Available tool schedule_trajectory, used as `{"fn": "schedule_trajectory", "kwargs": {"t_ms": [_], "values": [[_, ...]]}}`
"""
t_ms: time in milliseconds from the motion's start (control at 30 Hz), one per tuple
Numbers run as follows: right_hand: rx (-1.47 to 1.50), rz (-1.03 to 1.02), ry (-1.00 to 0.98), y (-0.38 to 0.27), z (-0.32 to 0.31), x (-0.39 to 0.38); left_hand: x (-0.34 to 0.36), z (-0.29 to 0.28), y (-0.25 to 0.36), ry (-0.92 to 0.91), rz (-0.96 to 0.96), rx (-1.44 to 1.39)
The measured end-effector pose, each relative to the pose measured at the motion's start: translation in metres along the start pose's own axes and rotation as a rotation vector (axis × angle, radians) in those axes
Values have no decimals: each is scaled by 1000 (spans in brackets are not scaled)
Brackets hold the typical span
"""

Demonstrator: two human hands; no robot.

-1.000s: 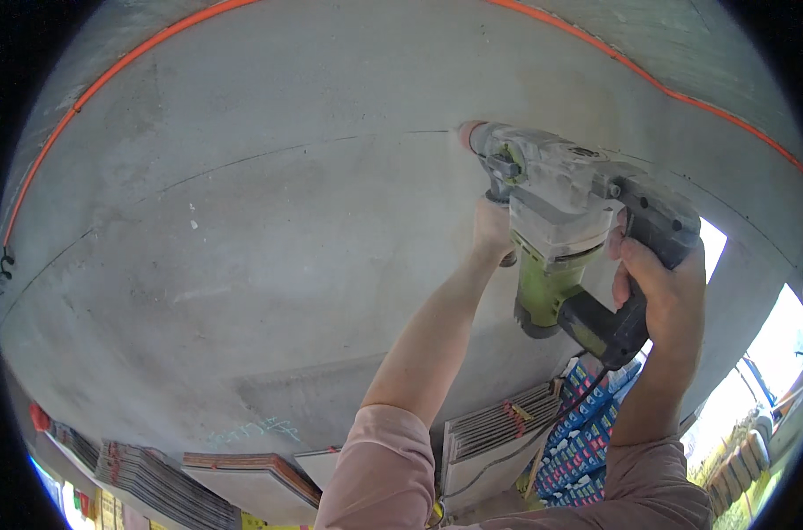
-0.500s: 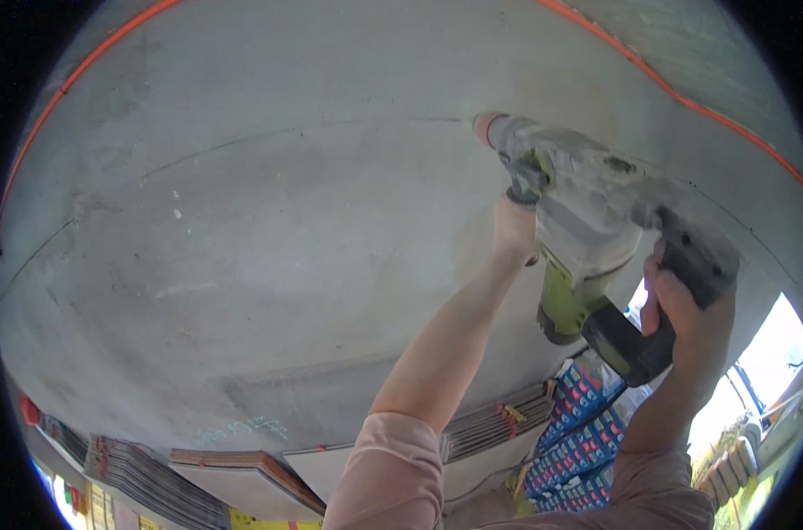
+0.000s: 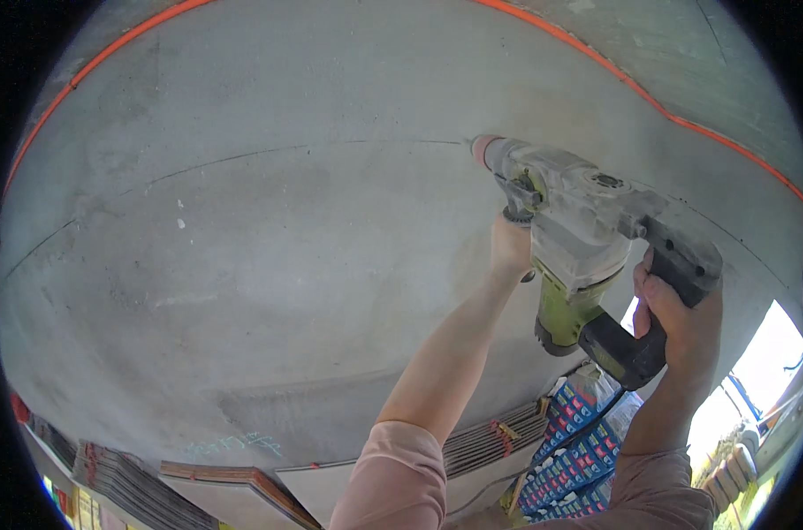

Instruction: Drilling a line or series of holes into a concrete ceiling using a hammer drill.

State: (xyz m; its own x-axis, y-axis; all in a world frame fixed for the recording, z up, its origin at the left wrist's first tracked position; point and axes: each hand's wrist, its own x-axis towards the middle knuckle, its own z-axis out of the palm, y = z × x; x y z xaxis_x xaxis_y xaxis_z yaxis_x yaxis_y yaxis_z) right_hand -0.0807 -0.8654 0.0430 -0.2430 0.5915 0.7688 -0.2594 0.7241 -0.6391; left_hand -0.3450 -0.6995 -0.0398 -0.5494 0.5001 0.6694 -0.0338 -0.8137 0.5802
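Observation:
A dusty rotary hammer drill [image 3: 582, 225], grey and green with a black handle, is raised against the grey wall [image 3: 269, 230]. Its pinkish-red front collar lies along a dark line drawn across the wall; I cannot tell how far any bit reaches in. My left hand [image 3: 511, 247] grips the side handle below the front of the drill, partly hidden behind the tool. Around the black rear handle my right hand [image 3: 675, 305] is closed, with the fingers near the trigger area. A black cord runs down from the drill's base.
An orange pipe [image 3: 587, 53] runs along the top of the wall. Below lean stacks of grey panels [image 3: 145, 486] and boards [image 3: 233, 490]. Blue patterned bags [image 3: 569, 459] are piled beneath the drill. At the right is a bright opening [image 3: 764, 353].
My view has tilted slightly, so the wall line and pipe sit lower. The drill stays at about the same spot on the line, and both hands keep their hold.

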Motion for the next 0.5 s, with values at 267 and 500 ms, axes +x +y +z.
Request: {"fn": "schedule_trajectory", "kwargs": {"t_ms": [267, 500], "values": [[-4, -11, -3, -4, 4, 3, -2, -1, -4, -1, 83, 12], [-32, -22, -32, -3, 2, 6, 1, -1, -4, -38, 188, 411]]}}
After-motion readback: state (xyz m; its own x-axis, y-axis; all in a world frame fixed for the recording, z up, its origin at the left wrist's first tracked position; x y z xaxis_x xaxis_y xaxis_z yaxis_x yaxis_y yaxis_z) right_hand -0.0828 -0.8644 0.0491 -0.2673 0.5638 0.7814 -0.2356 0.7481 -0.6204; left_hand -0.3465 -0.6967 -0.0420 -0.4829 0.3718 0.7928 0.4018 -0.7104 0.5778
